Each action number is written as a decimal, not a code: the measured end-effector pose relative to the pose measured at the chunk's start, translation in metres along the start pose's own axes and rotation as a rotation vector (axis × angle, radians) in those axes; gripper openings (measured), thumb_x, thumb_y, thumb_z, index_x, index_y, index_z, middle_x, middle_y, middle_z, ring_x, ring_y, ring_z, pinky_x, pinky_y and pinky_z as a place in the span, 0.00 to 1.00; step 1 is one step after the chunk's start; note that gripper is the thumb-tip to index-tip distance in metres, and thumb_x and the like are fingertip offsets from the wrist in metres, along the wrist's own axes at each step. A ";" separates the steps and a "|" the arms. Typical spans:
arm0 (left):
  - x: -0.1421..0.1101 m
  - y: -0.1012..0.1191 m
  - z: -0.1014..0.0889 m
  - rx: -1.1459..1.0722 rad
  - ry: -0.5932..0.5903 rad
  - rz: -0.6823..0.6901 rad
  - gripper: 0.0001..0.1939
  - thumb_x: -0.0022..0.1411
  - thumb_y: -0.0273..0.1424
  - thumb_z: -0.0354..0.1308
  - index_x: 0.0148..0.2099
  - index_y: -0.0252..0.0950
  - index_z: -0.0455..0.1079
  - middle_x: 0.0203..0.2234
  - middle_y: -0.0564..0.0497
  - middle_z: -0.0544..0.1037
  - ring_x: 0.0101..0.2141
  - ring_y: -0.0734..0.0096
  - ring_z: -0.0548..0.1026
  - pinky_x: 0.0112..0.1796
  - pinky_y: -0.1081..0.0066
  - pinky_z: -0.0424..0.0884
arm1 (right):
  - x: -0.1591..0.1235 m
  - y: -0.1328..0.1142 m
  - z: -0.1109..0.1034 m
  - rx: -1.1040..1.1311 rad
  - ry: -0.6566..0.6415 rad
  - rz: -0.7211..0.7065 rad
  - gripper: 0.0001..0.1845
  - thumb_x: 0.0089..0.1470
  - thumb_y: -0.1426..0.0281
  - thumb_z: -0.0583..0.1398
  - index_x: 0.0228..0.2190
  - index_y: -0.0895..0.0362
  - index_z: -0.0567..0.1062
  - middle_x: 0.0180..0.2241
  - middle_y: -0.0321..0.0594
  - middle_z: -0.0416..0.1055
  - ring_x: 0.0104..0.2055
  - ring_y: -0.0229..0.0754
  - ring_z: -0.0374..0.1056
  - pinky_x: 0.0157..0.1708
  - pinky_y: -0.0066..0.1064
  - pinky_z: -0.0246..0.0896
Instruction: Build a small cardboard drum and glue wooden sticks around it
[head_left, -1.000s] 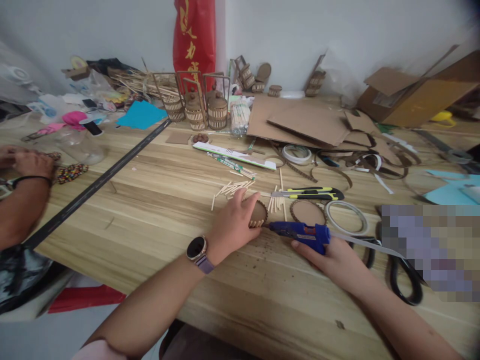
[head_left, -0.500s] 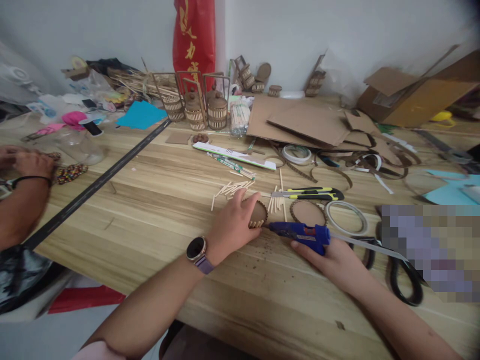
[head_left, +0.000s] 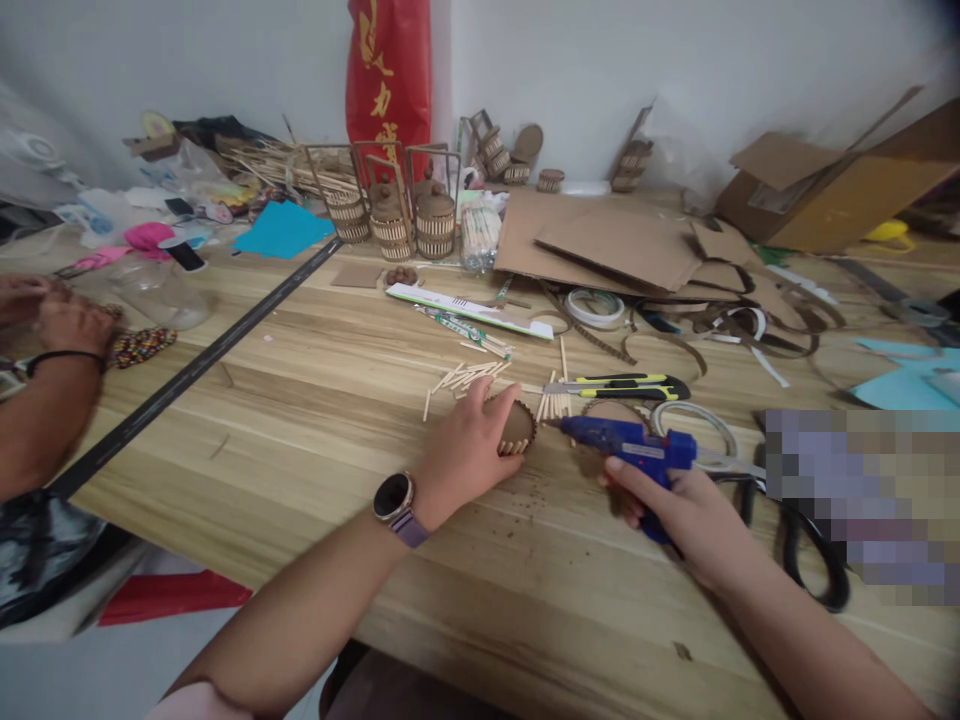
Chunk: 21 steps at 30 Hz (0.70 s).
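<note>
My left hand (head_left: 469, 445), with a watch on its wrist, grips a small round cardboard base (head_left: 516, 425) between thumb and fingers. Short sticks stand along the base's near rim, and its left part is hidden by the hand. In my right hand (head_left: 694, 510) is a blue glue gun (head_left: 634, 445), its nozzle pointing left, a little apart from the base. Behind the gun lies a second round cardboard base (head_left: 611, 410), partly covered. Loose short sticks (head_left: 469, 376) are scattered beyond my left hand. A yellow-and-black utility knife (head_left: 626, 387) rests across more sticks.
Tape rolls (head_left: 592, 307), black-handled scissors (head_left: 814, 560) and cardboard sheets (head_left: 600, 245) lie around. Small stick baskets (head_left: 392, 235) with tall handles stand at the back. On the left, another person's hands (head_left: 71, 325) work near a clear jar (head_left: 161, 290).
My right hand has drawn the glue gun up and to the right, so its nozzle has left the base's rim. My left hand and the base have stayed in place.
</note>
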<state>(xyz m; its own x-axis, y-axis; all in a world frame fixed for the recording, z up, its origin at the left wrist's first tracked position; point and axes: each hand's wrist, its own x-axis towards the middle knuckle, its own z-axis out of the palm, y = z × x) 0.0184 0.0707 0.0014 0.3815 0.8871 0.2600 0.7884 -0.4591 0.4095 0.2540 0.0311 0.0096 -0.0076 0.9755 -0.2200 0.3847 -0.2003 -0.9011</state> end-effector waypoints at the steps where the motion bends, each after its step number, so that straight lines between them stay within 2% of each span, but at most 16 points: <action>1: 0.000 0.000 0.000 0.000 0.001 -0.001 0.39 0.53 0.31 0.68 0.63 0.41 0.52 0.61 0.37 0.57 0.57 0.45 0.67 0.50 0.50 0.72 | 0.000 -0.001 -0.002 0.084 0.018 0.035 0.26 0.47 0.46 0.63 0.18 0.55 0.69 0.14 0.35 0.65 0.18 0.37 0.62 0.19 0.29 0.58; 4: 0.000 0.000 0.000 0.009 -0.011 -0.010 0.40 0.53 0.31 0.68 0.63 0.42 0.52 0.61 0.37 0.57 0.57 0.44 0.67 0.49 0.51 0.73 | 0.003 -0.006 -0.012 0.305 0.083 0.130 0.24 0.41 0.49 0.68 0.18 0.56 0.69 0.15 0.33 0.64 0.18 0.35 0.60 0.17 0.27 0.57; 7: 0.001 0.001 -0.001 0.024 -0.023 -0.013 0.40 0.53 0.32 0.69 0.63 0.39 0.52 0.62 0.35 0.57 0.58 0.43 0.66 0.50 0.51 0.73 | 0.006 -0.012 -0.027 0.472 0.146 0.240 0.17 0.40 0.56 0.70 0.26 0.55 0.74 0.18 0.33 0.68 0.20 0.35 0.64 0.18 0.25 0.63; 10: 0.001 0.001 -0.001 0.025 -0.024 -0.008 0.40 0.53 0.32 0.68 0.63 0.37 0.53 0.62 0.34 0.56 0.59 0.42 0.65 0.51 0.50 0.72 | 0.010 -0.016 -0.042 0.486 0.187 0.329 0.11 0.39 0.67 0.69 0.29 0.54 0.77 0.25 0.39 0.76 0.26 0.39 0.71 0.25 0.26 0.71; 13: 0.001 0.001 -0.001 0.015 -0.022 -0.005 0.39 0.53 0.31 0.68 0.63 0.37 0.53 0.62 0.33 0.56 0.60 0.41 0.63 0.52 0.49 0.71 | 0.014 -0.012 -0.055 0.418 0.146 0.297 0.11 0.39 0.65 0.67 0.30 0.54 0.78 0.32 0.43 0.80 0.33 0.43 0.74 0.34 0.30 0.74; 15: 0.000 0.001 -0.001 0.010 -0.019 -0.008 0.40 0.53 0.31 0.68 0.63 0.37 0.53 0.62 0.33 0.56 0.60 0.41 0.63 0.52 0.49 0.71 | 0.016 -0.008 -0.062 0.239 0.138 0.229 0.11 0.41 0.59 0.66 0.28 0.52 0.78 0.33 0.43 0.80 0.34 0.47 0.74 0.35 0.35 0.73; 16: 0.000 0.001 -0.001 0.010 -0.019 -0.009 0.40 0.53 0.31 0.68 0.63 0.37 0.53 0.62 0.34 0.56 0.60 0.41 0.63 0.52 0.48 0.71 | 0.017 -0.006 -0.065 0.083 0.174 0.192 0.12 0.42 0.56 0.65 0.27 0.50 0.78 0.32 0.42 0.79 0.34 0.48 0.74 0.33 0.37 0.73; 19: 0.000 0.000 -0.001 0.015 -0.021 -0.007 0.39 0.53 0.32 0.68 0.63 0.39 0.53 0.62 0.35 0.57 0.60 0.41 0.64 0.52 0.48 0.71 | 0.017 -0.003 -0.069 -0.474 0.380 0.065 0.12 0.46 0.55 0.63 0.28 0.48 0.79 0.26 0.42 0.77 0.30 0.52 0.72 0.26 0.41 0.67; 21: 0.000 0.000 -0.001 0.020 -0.022 -0.007 0.39 0.54 0.33 0.68 0.63 0.40 0.53 0.62 0.35 0.57 0.60 0.42 0.64 0.51 0.49 0.71 | 0.016 -0.004 -0.064 -0.725 0.448 -0.143 0.12 0.52 0.56 0.60 0.30 0.50 0.78 0.25 0.44 0.75 0.28 0.53 0.71 0.25 0.42 0.65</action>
<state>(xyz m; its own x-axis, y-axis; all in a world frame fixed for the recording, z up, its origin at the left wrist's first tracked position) 0.0182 0.0706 0.0024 0.3860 0.8912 0.2381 0.8003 -0.4519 0.3940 0.3114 0.0538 0.0338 0.2051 0.9616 0.1825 0.9029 -0.1139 -0.4145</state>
